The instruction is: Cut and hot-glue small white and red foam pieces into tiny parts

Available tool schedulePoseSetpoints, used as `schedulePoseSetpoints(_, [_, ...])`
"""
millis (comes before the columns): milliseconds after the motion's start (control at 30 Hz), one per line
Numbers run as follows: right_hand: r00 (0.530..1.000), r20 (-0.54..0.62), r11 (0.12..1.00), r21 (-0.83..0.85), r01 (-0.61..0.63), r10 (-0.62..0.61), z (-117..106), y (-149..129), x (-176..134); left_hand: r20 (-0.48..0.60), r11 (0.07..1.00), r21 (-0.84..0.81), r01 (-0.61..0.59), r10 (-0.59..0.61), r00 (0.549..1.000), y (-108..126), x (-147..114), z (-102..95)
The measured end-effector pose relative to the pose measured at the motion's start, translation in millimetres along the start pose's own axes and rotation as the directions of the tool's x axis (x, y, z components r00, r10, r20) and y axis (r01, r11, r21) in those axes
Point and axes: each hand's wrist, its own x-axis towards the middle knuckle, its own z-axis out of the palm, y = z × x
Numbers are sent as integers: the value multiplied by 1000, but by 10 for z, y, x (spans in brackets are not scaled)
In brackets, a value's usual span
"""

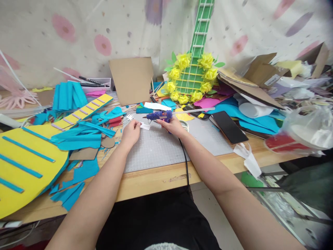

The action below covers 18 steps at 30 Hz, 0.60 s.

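A blue hot glue gun (159, 116) is gripped in my right hand (173, 125), its nozzle pointing left toward my other hand. From its back end sticks a long clear glue stick (197, 110), and a black cord (186, 161) runs down over the table edge. Between the closed fingers of my left hand (131, 131) is a small white paper strip (145, 126), its free end reaching right. The nozzle tip is just above the strip; whether they touch I cannot tell. Both hands are over a grey cutting mat (156, 152).
A yellow cardboard guitar (33, 152) lies at left among blue paper scraps (78, 177). Behind stands a green guitar (191, 78) with yellow paper flowers. A phone (229, 126) and a plastic-wrapped tub (291, 139) are at right. A brown cardboard sheet (131, 80) leans at the back.
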Motion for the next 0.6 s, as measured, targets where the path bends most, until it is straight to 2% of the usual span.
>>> schedulePoseSetpoints(233, [1000, 25, 1000, -26, -1, 1, -50, -28, -16, 10, 997, -82, 9, -8, 1000, -43, 27, 12])
schedulePoseSetpoints(433, [1000, -4, 999, -35, 8, -8, -122, -19, -24, -5, 994, -106, 27, -27, 1000, -36, 28, 4])
schedulePoseSetpoints(500, [999, -39, 999, -36, 21, -22, -204, -13, -18, -28, 992, -120, 42, -45, 999, -32, 31, 4])
schedulePoseSetpoints(600, [984, -179, 1000, -18, 12, -15, -428, 21, 7, -68, 984, -167, 57, -69, 995, -34, 42, 12])
